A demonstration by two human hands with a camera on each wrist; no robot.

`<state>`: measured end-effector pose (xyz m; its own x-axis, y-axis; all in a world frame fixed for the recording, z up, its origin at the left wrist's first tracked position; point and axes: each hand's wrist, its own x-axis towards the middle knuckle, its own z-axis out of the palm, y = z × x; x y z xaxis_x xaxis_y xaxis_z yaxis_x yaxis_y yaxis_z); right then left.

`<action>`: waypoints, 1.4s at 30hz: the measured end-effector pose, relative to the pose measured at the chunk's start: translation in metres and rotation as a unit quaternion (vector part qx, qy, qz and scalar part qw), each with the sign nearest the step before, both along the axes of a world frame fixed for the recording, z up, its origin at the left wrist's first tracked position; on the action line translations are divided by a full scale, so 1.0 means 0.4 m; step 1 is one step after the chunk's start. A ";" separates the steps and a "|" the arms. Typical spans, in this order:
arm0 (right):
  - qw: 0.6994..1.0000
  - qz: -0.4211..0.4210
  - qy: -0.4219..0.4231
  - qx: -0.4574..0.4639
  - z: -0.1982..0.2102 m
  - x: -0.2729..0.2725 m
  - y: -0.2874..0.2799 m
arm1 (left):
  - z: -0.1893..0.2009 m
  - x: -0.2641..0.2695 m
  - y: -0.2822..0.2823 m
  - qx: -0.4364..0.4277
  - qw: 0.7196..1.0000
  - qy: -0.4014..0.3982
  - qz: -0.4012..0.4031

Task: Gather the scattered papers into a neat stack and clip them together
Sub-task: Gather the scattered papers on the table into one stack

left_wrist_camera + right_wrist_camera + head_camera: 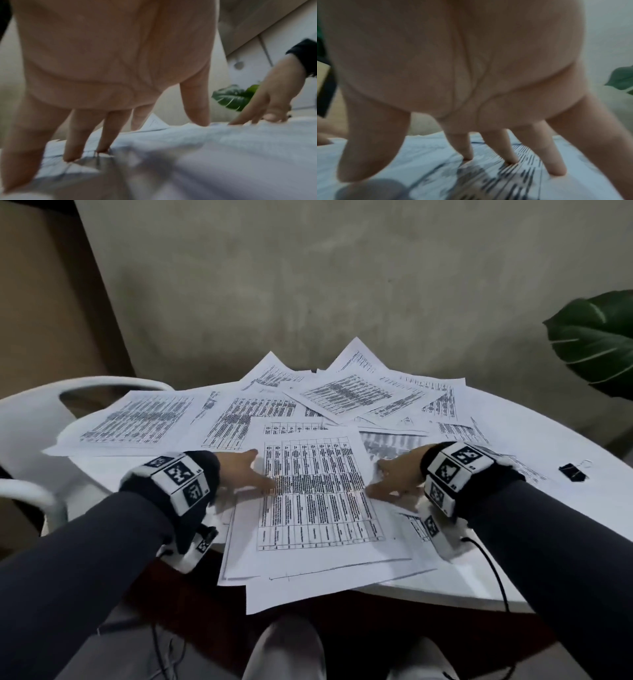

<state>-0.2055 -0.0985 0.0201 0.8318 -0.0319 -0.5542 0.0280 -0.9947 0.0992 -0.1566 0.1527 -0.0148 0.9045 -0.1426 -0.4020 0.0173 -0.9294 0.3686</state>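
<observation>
Several printed sheets with tables lie scattered over a round white table (548,440). The nearest sheet (318,501) tops a loose pile that overhangs the front edge. My left hand (250,474) presses flat on that sheet's left side, fingers straight. In the left wrist view its fingertips (102,148) touch the paper (205,148). My right hand (390,477) presses on the sheet's right side with spread fingers. The right wrist view shows those fingertips (556,171) planted on printed paper (488,175). A black binder clip (573,470) lies on the table to the right, away from both hands.
A white chair (37,440) stands to the left of the table. A green plant leaf (596,340) hangs at the far right. A grey wall lies behind. My knees (287,648) show below the table's front edge.
</observation>
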 end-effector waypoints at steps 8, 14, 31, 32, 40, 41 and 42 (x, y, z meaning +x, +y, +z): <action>0.987 -0.092 -0.105 0.079 0.013 0.021 -0.042 | 0.008 0.034 0.033 -0.014 1.000 -0.015 0.023; 0.973 -0.154 -0.078 0.156 -0.035 0.024 0.005 | -0.005 0.033 0.024 0.020 0.999 0.039 -0.027; 0.870 -0.299 -0.108 0.378 -0.065 0.052 -0.027 | -0.040 0.079 0.074 -0.407 0.889 0.115 0.174; 0.869 -0.301 -0.102 0.379 -0.070 0.051 -0.035 | -0.037 0.080 0.076 -0.416 0.884 0.116 0.176; 0.970 -0.154 -0.138 0.131 -0.013 0.020 -0.051 | -0.068 0.077 0.086 -0.386 0.899 0.117 0.170; 0.981 -0.128 -0.115 0.088 -0.009 0.013 -0.051 | -0.084 0.095 0.091 -0.396 0.896 0.122 0.161; 0.990 -0.098 -0.084 0.055 -0.011 0.006 -0.050 | -0.126 0.147 0.113 -0.397 0.895 0.124 0.163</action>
<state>-0.2030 -0.1184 0.0155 0.8961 -0.1491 -0.4181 -0.1743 -0.9844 -0.0225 -0.0977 0.1979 -0.0653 0.8471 -0.2176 -0.4848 0.4122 -0.3066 0.8580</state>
